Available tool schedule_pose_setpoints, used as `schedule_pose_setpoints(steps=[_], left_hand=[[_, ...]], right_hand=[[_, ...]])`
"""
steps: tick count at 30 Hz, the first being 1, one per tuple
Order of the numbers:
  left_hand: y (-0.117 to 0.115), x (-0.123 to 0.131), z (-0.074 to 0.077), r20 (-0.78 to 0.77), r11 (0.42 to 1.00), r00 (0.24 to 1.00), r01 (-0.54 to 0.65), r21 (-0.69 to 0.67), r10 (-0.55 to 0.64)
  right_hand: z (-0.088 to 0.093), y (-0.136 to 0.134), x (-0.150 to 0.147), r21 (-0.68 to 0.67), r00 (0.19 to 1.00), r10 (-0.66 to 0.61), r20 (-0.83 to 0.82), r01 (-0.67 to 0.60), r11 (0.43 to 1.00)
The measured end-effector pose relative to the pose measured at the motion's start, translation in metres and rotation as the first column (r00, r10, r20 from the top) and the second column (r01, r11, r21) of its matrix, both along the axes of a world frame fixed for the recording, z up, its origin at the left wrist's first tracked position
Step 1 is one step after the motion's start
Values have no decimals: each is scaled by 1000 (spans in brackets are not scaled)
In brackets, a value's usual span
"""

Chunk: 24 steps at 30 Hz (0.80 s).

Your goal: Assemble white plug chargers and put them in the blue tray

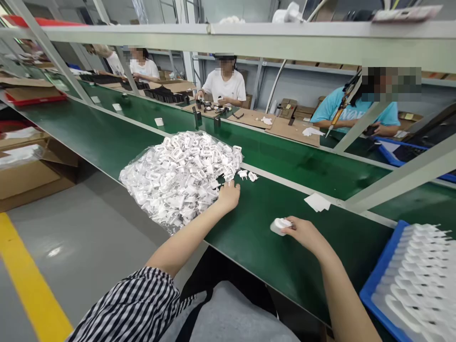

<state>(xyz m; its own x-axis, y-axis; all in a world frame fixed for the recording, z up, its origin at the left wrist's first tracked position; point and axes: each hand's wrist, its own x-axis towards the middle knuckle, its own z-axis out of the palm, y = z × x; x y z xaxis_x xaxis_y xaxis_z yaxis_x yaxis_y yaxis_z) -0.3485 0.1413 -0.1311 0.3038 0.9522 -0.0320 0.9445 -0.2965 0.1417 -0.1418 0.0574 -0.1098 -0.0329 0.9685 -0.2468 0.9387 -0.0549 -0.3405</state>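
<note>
Small white plastic plug parts lie in a large heap on a clear plastic bag over the green work surface. At the heap's right edge is my left hand, its fingers bent towards the parts; what they grip, if anything, is too small to name. My right hand holds a white plastic piece between thumb and fingers, just above the green surface. Two loose plug parts sit right of the heap.
A blue tray with rows of white pieces stands at the right. White paper squares lie by the divider rail. Across the belt, several people sit working. Cardboard boxes stand at the left. Slanted metal posts rise to a shelf.
</note>
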Motion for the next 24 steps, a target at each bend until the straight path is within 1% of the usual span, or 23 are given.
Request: schedule_pose_setpoints(steps=[2, 3, 5, 6, 8, 10, 11, 12, 13, 15, 16, 18, 19, 20, 22, 24], left_hand=[[21, -3, -3, 10, 996, 997, -74, 41, 74], [28, -4, -5, 15, 995, 996, -91, 47, 91], [37, -4, -12, 27, 994, 995, -95, 48, 93], [38, -4, -14, 35, 995, 995, -91, 47, 89], [38, -2, -19, 58, 996, 996, -77, 37, 74], [34, 2, -20, 88, 999, 995, -45, 9, 44], [31, 5, -20, 108, 1000, 994, -19, -9, 20], [27, 7, -20, 130, 999, 991, 15, -28, -12], [22, 10, -20, 149, 997, 987, 60, -49, -52], [13, 16, -19, 238, 975, 960, 182, -128, -147], [9, 19, -18, 313, 954, 933, 243, -175, -180], [8, 21, -14, 468, 911, 866, 322, -256, -175], [11, 22, -11, 509, 907, 848, 322, -271, -148], [17, 23, -7, 514, 920, 849, 289, -265, -118], [37, 24, 3, 449, 964, 891, 177, -199, -70], [66, 28, 13, 384, 992, 923, 62, -112, -14]], right_hand=[[3, 7, 21, 34, 986, -151, 70, 149, 988], [4, 9, 31, 47, 972, -215, 100, 211, 976], [6, 10, 46, 69, 942, -305, 143, 298, 952], [7, 8, 50, 100, 926, -343, 160, 330, 939], [8, 1, 49, 247, 895, -413, 169, 368, 897], [7, -7, 38, 432, 882, -454, 124, 364, 825], [6, -9, 29, 482, 900, -428, 80, 341, 807], [3, -10, 19, 486, 930, -367, 29, 308, 818], [0, -9, 9, 447, 959, -283, -20, 262, 855], [-9, -5, -11, 303, 990, -109, -95, 133, 944], [-13, -2, -20, 232, 993, -41, -111, 66, 970], [-23, 3, -31, 139, 995, 36, -92, -23, 990], [-27, 5, -35, 110, 996, 68, -66, -61, 992], [-30, 6, -37, 88, 994, 105, -35, -102, 991], [-35, 5, -40, 61, 979, 202, 11, -203, 977], [-39, 3, -42, 65, 958, 287, 22, -288, 955]])
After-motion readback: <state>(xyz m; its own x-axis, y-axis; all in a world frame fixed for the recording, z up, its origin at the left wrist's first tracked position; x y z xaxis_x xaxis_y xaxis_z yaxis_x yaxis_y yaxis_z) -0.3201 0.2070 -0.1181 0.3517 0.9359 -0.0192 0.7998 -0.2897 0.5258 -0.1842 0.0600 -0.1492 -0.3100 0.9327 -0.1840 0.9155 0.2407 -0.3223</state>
